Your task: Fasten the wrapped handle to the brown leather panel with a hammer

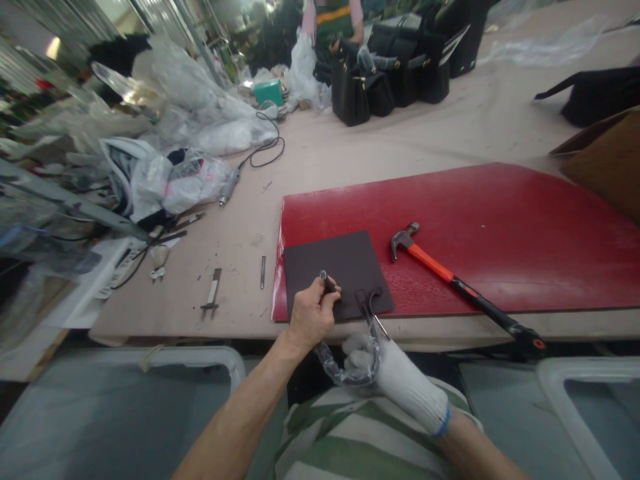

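From my head view, I take the red board (pixel 465 233) as my landmark. On its near left corner lies a dark rectangular mat (pixel 335 263), and over that mat my bare left hand (pixel 313 312) pinches a short metal punch (pixel 327 281) between thumb and fingers. My right hand (pixel 385 367), in a white knit glove, is just off the board's near edge, beside the plastic-wrapped strap handle (pixel 344 375). Its fingers look curled within the handle's loop; I cannot tell how tightly they close. The handle's dark, unwrapped end reaches up onto the mat, and a thin metal rod (pixel 381 327) shows by the glove.

Right of the mat, the claw hammer (pixel 453 277) lies slantwise on the board, head away from me, its black grip running past the near edge. Just left of the board I have a slim metal rod-like tool (pixel 263 272); farther left lies a small metal tool with a crosspiece (pixel 213 293). Beyond the board stand black handbags (pixel 390 80), with a person (pixel 334 23) behind them, and plastic wrapping (pixel 200 107) heaps up to the far left.
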Available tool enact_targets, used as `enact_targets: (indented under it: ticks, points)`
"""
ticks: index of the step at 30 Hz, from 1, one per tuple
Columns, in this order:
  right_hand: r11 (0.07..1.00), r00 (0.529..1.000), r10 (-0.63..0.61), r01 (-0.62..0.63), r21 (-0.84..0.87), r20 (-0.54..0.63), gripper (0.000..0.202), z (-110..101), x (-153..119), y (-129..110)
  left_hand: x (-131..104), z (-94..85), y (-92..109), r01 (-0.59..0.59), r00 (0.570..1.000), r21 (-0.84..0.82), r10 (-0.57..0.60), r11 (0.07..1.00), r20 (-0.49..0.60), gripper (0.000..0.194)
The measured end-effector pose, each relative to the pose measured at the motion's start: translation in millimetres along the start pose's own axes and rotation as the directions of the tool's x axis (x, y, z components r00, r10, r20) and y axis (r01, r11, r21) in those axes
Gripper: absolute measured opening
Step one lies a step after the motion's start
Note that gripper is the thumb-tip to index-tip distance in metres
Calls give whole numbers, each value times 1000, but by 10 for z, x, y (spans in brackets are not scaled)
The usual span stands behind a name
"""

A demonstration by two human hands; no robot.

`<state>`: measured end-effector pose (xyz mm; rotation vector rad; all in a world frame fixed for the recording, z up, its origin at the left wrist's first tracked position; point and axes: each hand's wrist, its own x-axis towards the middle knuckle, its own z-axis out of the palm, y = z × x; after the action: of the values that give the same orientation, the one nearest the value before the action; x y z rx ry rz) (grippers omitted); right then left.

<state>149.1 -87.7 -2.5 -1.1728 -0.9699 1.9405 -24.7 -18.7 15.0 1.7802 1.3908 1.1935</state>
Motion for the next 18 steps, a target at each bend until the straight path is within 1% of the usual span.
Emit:
enact_targets:
  ticks: [1, 2, 3, 4, 5, 6, 7, 8, 9, 10, 11, 12, 13, 14, 15, 17, 18]
  points:
    - [997, 999, 21, -17, -75, 44, 23, -87, -97, -57, -5, -2, 3, -14, 1000, 13, 14, 1000, 2, 12]
    - [981, 993, 67, -48, -187, 98, 21, -182, -199, -135, -12, -5, 6, -29, 1000, 27, 29, 999, 5, 12]
    - [935, 981, 126, -66, -350, 151, 17, -285, -298, -231, -20, -6, 7, -46, 999, 40, 46, 998, 9, 12]
    - [852, 966, 179, -57, -521, 189, 18, -392, -387, -343, -30, -6, 7, -65, 998, 52, 65, 996, 15, 12]
    - [762, 965, 189, -26, -647, 184, 21, -500, -458, -466, -40, -4, 6, -84, 996, 67, 82, 994, 22, 12]
    - [688, 981, 136, 7, -725, 138, 25, -609, -504, -593, -50, -1, 3, -100, 995, 82, 98, 992, 27, 12]
    - [630, 998, 21, 28, -776, 53, 28, -717, -524, -718, -58, 4, -1, -113, 993, 97, 111, 989, 31, 12]
    - [570, 987, -144, 30, -821, -64, 31, -820, -517, -834, -64, 9, -5, -120, 993, 109, 117, 987, 31, 12]
    - [488, 934, -316, 8, -873, -168, 35, -916, -486, -936, -67, 15, -8, -120, 993, 119, 117, 986, 28, 12]
    - [373, 852, -470, -45, -927, -230, 39, -1003, -437, -1019, -68, 22, -10, -118, 993, 126, 116, 985, 25, 12]
    - [232, 776, -583, -127, -964, -243, 44, -1078, -377, -1081, -67, 27, -11, -118, 993, 132, 115, 984, 24, 11]
    - [81, 744, -631, -218, -972, -220, 48, -1138, -311, -1120, -65, 32, -10, -121, 993, 137, 119, 983, 23, 11]
    - [-61, 754, -628, -294, -954, -192, 50, -1183, -248, -1137, -61, 35, -7, -128, 992, 139, 126, 982, 22, 11]
    - [-180, 782, -597, -350, -919, -181, 48, -1212, -190, -1135, -58, 37, -3, -137, 991, 139, 135, 981, 21, 11]
    - [-268, 810, -556, -386, -883, -185, 44, -1228, -142, -1117, -54, 37, 3, -143, 990, 135, 142, 980, 22, 12]
    - [-372, 841, -500, -424, -826, -207, 31, -1232, -73, -1059, -49, 35, 14, -149, 989, 125, 147, 981, 26, 12]
    - [-405, 844, -495, -434, -805, -206, 28, -1229, -51, -1033, -47, 34, 18, -147, 989, 120, 144, 982, 29, 12]
